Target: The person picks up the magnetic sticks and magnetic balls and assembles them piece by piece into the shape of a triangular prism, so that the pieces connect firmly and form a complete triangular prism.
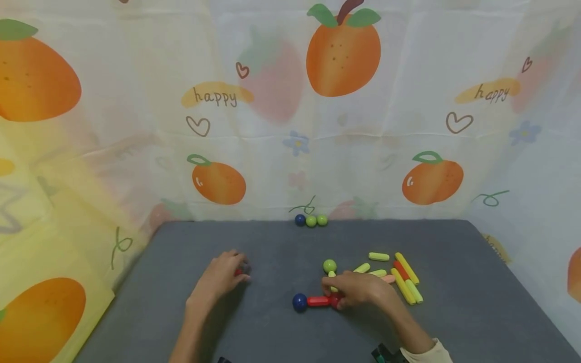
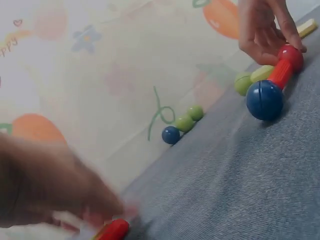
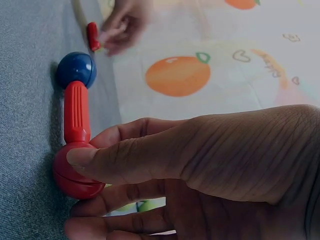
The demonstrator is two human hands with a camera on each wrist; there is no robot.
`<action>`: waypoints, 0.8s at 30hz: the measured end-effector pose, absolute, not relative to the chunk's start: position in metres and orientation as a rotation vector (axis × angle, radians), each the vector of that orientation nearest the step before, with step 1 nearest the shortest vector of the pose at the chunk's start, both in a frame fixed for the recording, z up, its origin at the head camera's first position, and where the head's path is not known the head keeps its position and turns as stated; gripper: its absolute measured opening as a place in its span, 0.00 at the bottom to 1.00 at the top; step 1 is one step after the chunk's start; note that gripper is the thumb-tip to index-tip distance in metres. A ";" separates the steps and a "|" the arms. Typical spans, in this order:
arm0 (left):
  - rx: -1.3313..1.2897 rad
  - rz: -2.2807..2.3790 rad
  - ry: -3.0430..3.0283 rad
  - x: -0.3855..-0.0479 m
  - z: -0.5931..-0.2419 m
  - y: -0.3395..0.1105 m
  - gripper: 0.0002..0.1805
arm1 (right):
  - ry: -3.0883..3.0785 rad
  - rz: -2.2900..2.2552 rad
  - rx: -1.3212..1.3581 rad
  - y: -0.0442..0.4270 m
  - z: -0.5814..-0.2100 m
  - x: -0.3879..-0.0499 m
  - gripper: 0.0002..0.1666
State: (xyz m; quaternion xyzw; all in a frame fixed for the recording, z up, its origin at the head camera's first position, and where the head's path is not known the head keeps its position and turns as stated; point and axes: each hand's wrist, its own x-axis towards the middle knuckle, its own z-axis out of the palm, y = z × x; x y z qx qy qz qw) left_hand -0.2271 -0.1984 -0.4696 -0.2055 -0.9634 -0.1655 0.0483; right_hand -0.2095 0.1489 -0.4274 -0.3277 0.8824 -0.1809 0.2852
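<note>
Gripping the red ball (image 1: pixel 335 300), the right hand (image 1: pixel 360 287) in the head view is over the grey tabletop (image 1: pixel 263 338), a red stick (image 1: pixel 318 301) and blue ball (image 1: pixel 300 302) in line leftward, the left hand (image 1: pixel 221 275) well apart. Left wrist view: left hand blurred at a red piece (image 2: pixel 116 229), pinched or not, cannot tell. Right wrist view: thumb (image 3: pixel 110 162) on the red ball, red stick running from it to the blue ball.

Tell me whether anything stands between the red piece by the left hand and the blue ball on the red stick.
Nothing visible does: in the head view, only grey cloth shows between the red piece by the left hand and that blue ball.
</note>
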 end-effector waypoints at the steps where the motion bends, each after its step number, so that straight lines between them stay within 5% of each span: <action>1: -0.584 -0.437 -2.951 -0.226 -0.470 -0.200 0.14 | 2.358 -0.485 -0.878 0.149 -0.427 -0.209 0.16; 13: -0.639 -0.923 -2.840 -0.228 -0.481 -0.150 0.06 | 2.370 -0.470 -0.823 0.151 -0.428 -0.211 0.16; 24: -0.362 -1.450 -2.714 -0.220 -0.505 -0.093 0.16 | 2.377 -0.495 -0.821 0.153 -0.435 -0.216 0.16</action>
